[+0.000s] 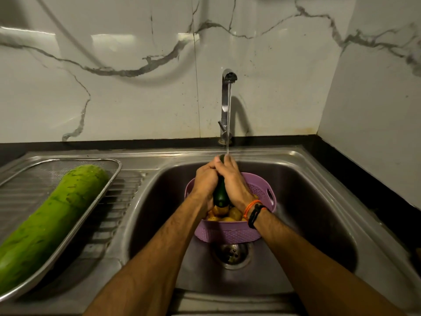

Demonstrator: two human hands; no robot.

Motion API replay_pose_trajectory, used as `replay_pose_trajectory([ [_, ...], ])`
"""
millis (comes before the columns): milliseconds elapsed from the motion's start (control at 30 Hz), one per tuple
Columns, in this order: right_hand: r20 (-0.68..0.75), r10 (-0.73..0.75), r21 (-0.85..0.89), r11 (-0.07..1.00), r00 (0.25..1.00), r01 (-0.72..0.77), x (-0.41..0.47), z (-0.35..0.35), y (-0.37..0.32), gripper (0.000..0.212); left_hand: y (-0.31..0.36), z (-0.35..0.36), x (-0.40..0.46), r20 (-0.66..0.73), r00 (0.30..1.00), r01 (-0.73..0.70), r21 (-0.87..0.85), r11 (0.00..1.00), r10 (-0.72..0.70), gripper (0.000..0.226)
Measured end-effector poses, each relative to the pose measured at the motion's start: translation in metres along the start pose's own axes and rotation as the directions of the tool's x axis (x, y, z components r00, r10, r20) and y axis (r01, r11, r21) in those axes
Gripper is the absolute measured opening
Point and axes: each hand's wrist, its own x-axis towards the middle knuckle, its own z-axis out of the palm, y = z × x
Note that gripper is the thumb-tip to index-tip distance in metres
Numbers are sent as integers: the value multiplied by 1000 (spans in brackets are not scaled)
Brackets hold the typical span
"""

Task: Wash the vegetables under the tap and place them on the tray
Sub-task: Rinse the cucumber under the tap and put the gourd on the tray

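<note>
Both my hands grip a dark green cucumber [220,195] held nearly upright over the sink. My left hand [205,179] wraps its left side and my right hand [232,179] its right side. Water runs from the chrome tap [226,103] onto the cucumber's top end. Below it a purple plastic basket [227,231] stands in the sink basin [307,213] with several yellowish potatoes [234,213] inside. A large light-green bottle gourd [52,215] lies on the steel mesh tray [107,179] on the left drainboard.
The sink drain [231,254] shows just in front of the basket. A black counter edge [364,174] runs along the right and back. Marble wall tiles [136,87] stand behind the tap.
</note>
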Motion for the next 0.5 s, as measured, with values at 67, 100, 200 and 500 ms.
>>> replay_pose_trajectory([
  [67, 21, 0, -24, 1000, 1000, 1, 0, 3, 2, 79, 0, -2, -1, -24, 1000, 4, -44, 999, -5, 25],
  [100, 16, -2, -21, 1000, 1000, 3, 2, 3, 1, 77, 2, -2, -2, -8, 1000, 3, -16, 1000, -3, 26],
  [200, -21, 13, 42, 999, 1000, -12, 6, -3, -5, 73, 5, 0, -4, 52, 999, -10, 99, 995, 5, 32],
  [500, -173, 70, 119, 992, 983, -49, 6, -4, 1, 44, -3, -3, 13, 27, 1000, 14, -7, 1000, -14, 43],
])
